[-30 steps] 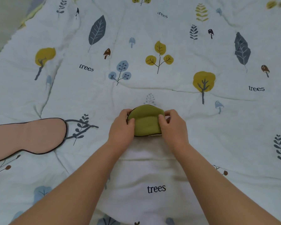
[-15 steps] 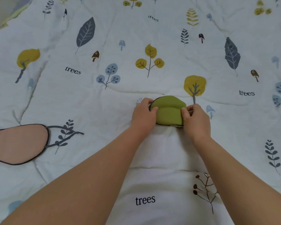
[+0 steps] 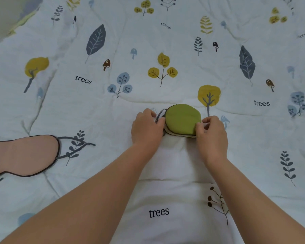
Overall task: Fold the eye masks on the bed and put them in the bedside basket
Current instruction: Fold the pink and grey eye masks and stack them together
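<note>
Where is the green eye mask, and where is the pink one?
green eye mask (image 3: 182,119), head view, middle of its folded green top.
pink eye mask (image 3: 23,154), head view, flat pink face near its right end.

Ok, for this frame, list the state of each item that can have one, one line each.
green eye mask: folded over, lying on the quilt, pinched at both sides.
dark strap: loop sticking out at the mask's left.
pink eye mask: unfolded, flat, untouched.
left hand: gripping the mask's left edge.
right hand: gripping its right edge.
quilt: spread, creased.
</note>
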Action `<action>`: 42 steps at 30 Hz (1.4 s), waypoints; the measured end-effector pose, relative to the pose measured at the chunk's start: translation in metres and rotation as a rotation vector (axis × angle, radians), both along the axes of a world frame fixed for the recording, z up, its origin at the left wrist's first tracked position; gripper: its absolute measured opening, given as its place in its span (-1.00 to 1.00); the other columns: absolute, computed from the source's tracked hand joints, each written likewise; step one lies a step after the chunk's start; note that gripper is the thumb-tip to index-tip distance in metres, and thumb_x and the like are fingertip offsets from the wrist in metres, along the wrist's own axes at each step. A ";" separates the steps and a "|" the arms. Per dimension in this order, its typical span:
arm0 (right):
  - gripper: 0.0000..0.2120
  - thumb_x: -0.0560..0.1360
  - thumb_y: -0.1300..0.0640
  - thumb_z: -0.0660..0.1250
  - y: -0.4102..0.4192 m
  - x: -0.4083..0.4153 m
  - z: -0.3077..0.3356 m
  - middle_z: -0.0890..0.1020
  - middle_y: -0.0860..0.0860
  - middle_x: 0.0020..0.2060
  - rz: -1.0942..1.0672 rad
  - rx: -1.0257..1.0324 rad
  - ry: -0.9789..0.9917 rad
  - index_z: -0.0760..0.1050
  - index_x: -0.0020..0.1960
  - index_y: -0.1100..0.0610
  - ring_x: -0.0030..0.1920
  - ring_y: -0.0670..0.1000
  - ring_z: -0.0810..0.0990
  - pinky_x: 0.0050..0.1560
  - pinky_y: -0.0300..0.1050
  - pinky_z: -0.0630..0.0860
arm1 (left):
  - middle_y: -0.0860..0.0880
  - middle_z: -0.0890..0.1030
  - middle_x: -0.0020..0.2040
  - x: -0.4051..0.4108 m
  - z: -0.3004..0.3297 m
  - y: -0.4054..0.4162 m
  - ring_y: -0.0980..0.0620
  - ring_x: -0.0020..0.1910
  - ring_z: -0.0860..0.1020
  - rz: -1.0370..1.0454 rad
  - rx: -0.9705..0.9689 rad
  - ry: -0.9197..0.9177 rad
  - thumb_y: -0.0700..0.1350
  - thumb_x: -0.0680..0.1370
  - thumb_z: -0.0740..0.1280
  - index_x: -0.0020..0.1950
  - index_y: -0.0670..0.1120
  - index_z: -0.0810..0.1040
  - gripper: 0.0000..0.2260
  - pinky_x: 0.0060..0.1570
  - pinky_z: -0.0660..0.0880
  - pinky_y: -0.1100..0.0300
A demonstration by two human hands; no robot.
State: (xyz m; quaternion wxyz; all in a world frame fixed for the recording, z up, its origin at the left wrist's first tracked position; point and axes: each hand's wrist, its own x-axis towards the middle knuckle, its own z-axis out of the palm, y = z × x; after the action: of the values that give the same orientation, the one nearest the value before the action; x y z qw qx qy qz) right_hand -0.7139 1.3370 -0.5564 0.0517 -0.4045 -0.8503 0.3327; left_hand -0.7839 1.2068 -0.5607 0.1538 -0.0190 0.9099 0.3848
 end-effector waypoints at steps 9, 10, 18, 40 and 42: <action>-0.83 0.49 0.26 0.18 -0.056 0.021 0.029 0.56 0.14 -0.07 0.469 0.207 -0.036 0.49 0.03 0.21 -0.03 0.16 0.47 -0.12 -0.04 0.34 | -0.05 0.59 -0.05 0.021 0.025 -0.068 -0.01 -0.13 0.51 -0.111 -0.062 -0.032 -0.08 0.52 0.23 -0.12 -0.08 0.46 -0.91 -0.17 0.38 0.16; -0.81 0.49 0.26 0.18 -0.063 0.022 0.030 0.57 0.13 -0.04 0.508 0.205 -0.049 0.50 0.05 0.20 -0.01 0.15 0.48 -0.10 -0.05 0.34 | -0.05 0.60 -0.06 0.024 0.026 -0.077 -0.01 -0.12 0.52 -0.119 -0.070 -0.038 -0.08 0.52 0.24 -0.11 -0.09 0.48 -0.90 -0.16 0.39 0.16; -0.78 0.50 0.24 0.15 -0.121 0.020 0.034 0.60 0.09 0.01 0.748 0.128 -0.122 0.49 0.09 0.15 0.04 0.10 0.51 0.00 -0.04 0.42 | -0.05 0.62 -0.06 0.038 0.033 -0.153 0.01 -0.15 0.49 -0.044 -0.170 -0.089 -0.15 0.50 0.21 -0.06 -0.10 0.53 -0.88 -0.12 0.39 0.17; -0.74 0.55 0.16 0.08 -0.290 -0.057 0.024 0.40 0.00 -0.34 0.730 -0.127 -0.278 0.28 -0.31 0.15 -0.22 0.08 0.38 -0.33 -0.15 0.23 | -0.29 0.40 0.26 0.019 0.044 -0.341 -0.27 0.24 0.33 0.534 -0.507 0.071 -0.23 0.49 0.18 0.21 -0.23 0.44 -0.70 0.16 0.34 -0.12; -0.67 0.55 0.15 0.07 -0.298 -0.061 0.020 0.38 0.01 -0.39 0.696 -0.199 -0.384 0.27 -0.39 0.14 -0.18 0.12 0.44 -0.42 -0.16 0.20 | -0.27 0.43 0.27 0.017 0.041 -0.346 -0.28 0.25 0.36 0.536 -0.505 0.026 -0.23 0.50 0.18 0.24 -0.22 0.42 -0.69 0.17 0.35 -0.14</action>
State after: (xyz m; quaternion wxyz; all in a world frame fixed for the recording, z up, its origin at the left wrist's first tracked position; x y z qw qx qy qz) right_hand -0.7747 1.0394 -0.5361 -0.2631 -0.1502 -0.8942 0.3296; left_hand -0.7666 0.8613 -0.5199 0.0265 -0.2891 0.9408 0.1751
